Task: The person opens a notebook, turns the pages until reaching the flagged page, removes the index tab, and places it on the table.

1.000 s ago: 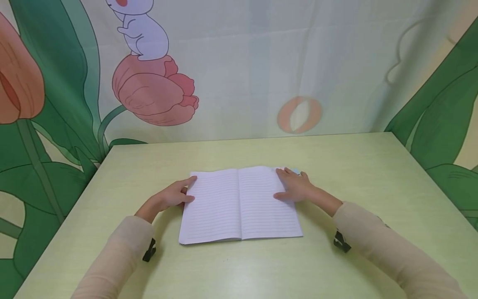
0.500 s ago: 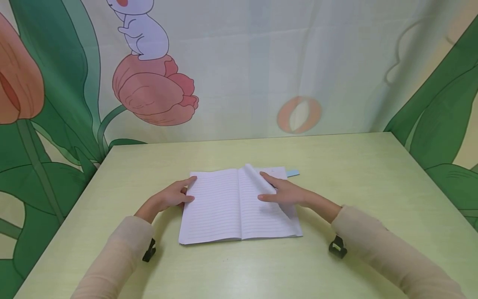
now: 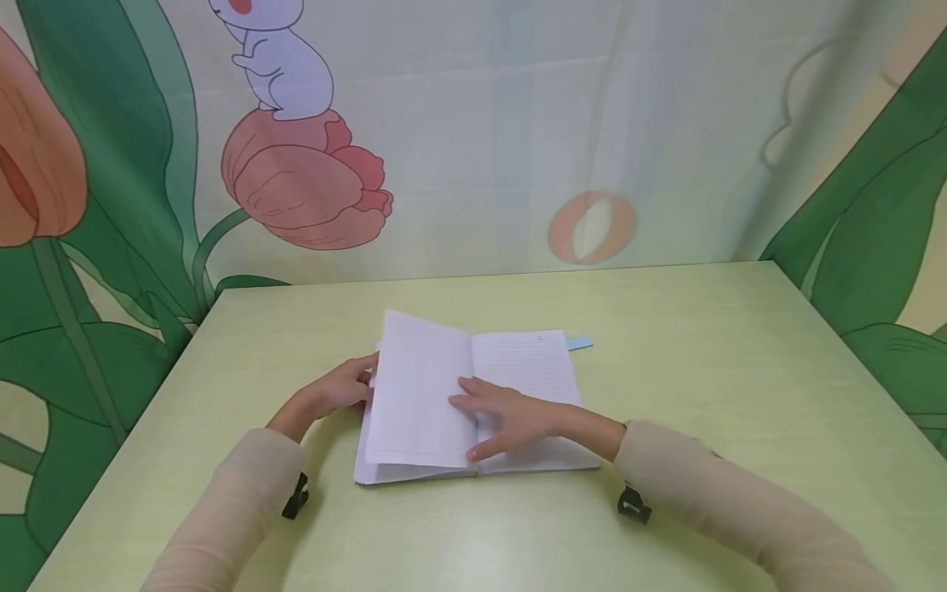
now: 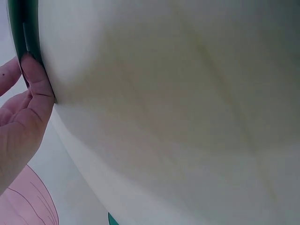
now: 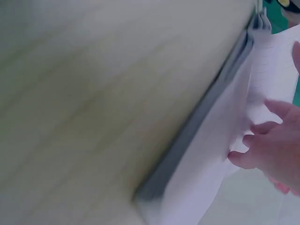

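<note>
An open lined notebook lies in the middle of the table. One page is lifted off the left side, leaning leftward, with its top corner standing up. My right hand reaches across the right page to the turned page near the spine, its fingers spread. In the right wrist view, those fingers are against white paper. At the notebook's left edge, my left hand rests with thumb and forefinger on the margin; the lifted page hides their tips. The left wrist view shows the thumb at the notebook's dark edge.
A pale blue tab sticks out past the right page's upper edge. The light wood-tone table reaches back to a printed curtain with flowers and a rabbit.
My right hand has moved left from the right page's outer edge, carrying a page up and over the spine. The blue tab has come into full view. My left hand has stayed put.
</note>
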The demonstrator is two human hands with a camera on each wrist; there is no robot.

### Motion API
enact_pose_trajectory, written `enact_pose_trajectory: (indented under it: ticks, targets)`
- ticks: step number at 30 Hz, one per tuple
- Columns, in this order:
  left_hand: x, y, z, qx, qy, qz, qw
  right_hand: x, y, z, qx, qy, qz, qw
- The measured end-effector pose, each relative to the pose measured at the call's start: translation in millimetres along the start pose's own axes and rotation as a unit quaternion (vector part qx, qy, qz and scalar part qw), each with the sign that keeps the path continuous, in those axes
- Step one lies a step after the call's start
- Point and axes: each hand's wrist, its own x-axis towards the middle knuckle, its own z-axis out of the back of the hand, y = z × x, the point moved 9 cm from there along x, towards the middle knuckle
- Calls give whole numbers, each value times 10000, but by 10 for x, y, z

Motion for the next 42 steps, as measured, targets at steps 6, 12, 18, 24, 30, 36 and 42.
enact_pose_trajectory:
  ticks: [6, 12, 18, 24, 30, 36, 42]
  targets:
    - [-14, 15, -2, -103, 16, 119, 9999, 24, 111, -149, -798, 493, 25, 9956]
    - [-42, 45, -6, -441, -69, 429, 9981, 42, 90, -205, -938, 642, 16, 9935]
    - [-27, 27, 6, 59, -137, 328, 9994, 37, 85, -192, -848, 635, 58, 9944]
    - [-18, 18, 17, 188, -179, 294, 9992, 30, 53, -134, -773, 567, 76, 9954]
    - [-5, 15, 24, 221, -210, 328, 9990, -7, -89, -1, -898, 378, -160, 9951]
    - [2, 9, 27, 233, -219, 293, 9991, -93, -400, 254, -1185, 45, -571, 9913]
    - [2, 2, 24, 201, -166, 282, 9993, -173, -692, 441, -1526, -76, -853, 9846]
